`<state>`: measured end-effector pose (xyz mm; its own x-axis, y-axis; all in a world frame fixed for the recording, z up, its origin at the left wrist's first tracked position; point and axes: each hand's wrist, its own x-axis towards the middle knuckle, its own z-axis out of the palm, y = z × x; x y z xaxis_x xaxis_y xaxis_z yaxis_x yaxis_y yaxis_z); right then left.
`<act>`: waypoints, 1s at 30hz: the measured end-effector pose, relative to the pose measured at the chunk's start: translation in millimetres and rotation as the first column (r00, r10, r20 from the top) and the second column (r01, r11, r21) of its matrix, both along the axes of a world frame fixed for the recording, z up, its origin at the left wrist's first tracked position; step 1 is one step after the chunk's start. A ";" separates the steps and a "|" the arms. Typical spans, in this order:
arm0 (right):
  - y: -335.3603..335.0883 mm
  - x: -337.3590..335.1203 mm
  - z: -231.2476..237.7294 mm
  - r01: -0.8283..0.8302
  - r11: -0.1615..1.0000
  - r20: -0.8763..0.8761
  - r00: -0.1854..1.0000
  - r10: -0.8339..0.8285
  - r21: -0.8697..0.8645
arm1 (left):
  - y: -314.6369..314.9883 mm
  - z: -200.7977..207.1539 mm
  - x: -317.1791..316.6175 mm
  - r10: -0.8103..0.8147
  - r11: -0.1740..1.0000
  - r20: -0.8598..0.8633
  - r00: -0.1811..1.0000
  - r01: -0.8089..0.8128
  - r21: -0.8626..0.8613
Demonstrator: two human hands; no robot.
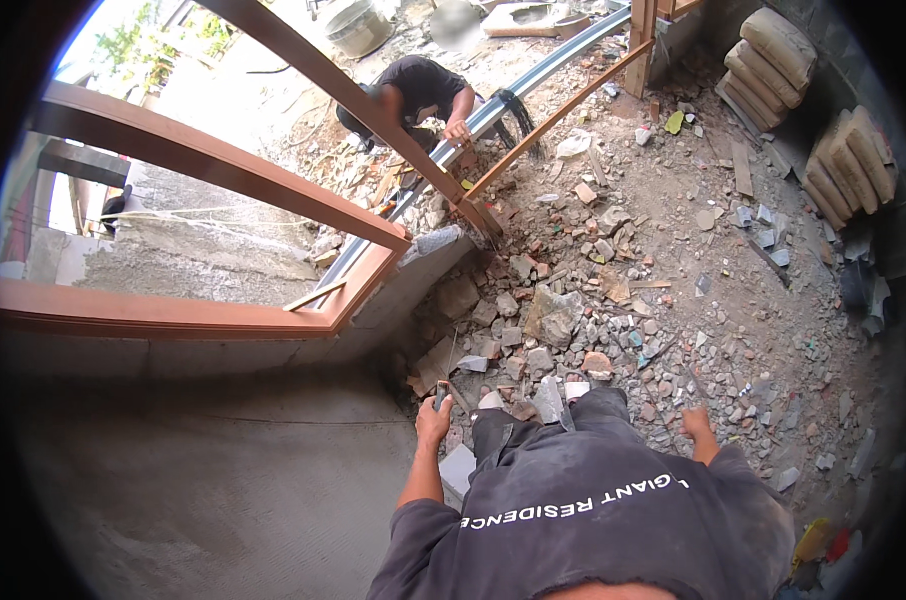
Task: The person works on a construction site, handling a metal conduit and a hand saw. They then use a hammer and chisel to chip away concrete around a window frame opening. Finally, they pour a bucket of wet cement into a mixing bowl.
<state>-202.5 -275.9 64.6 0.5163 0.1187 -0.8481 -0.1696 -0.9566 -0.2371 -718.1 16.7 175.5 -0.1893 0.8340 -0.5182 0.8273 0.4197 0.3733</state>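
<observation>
My left hand (433,420) is closed around a small dark handle-like tool (442,392), held upright beside the low block wall's end. What kind of tool it is does not show. My right hand (695,421) hangs over the rubble at my right side, its fingers curled in; whether something thin is in it, I cannot make out. Broken bricks and concrete chunks (556,318) lie in a heap in front of my feet. Left of my left hand spreads a smooth grey cement floor (223,470).
Reddish-brown frames (173,312) stand on the low wall (373,318). Beyond them a co-worker (413,95) crouches, one hand at a long metal channel (573,48). Stacked sacks (768,65) and more sacks (851,165) stand at the right. Uneven rubble covers the ground ahead.
</observation>
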 end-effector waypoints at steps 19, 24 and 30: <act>328.2 -190.3 40.9 -0.751 0.473 0.198 0.607 0.770 0.461 | -101.2 -13.7 -107.9 0.678 0.680 0.426 0.600 -0.732 -0.050; 334.7 -257.0 21.8 -0.995 -0.007 0.037 -0.004 0.999 0.096 | -101.6 -17.3 -150.3 0.651 0.669 0.495 0.575 -0.743 -0.017; 289.2 -309.5 7.6 -0.983 -0.068 -0.088 -0.084 0.993 0.172 | -90.0 -43.9 -209.3 0.618 0.725 0.495 0.611 -0.686 -0.058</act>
<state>-512.0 13.3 72.2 -0.2995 0.4192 -0.8571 0.9154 -0.1269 -0.3819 -927.5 -73.3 131.7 -0.4834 0.6456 -0.5912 0.0699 0.7017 0.7090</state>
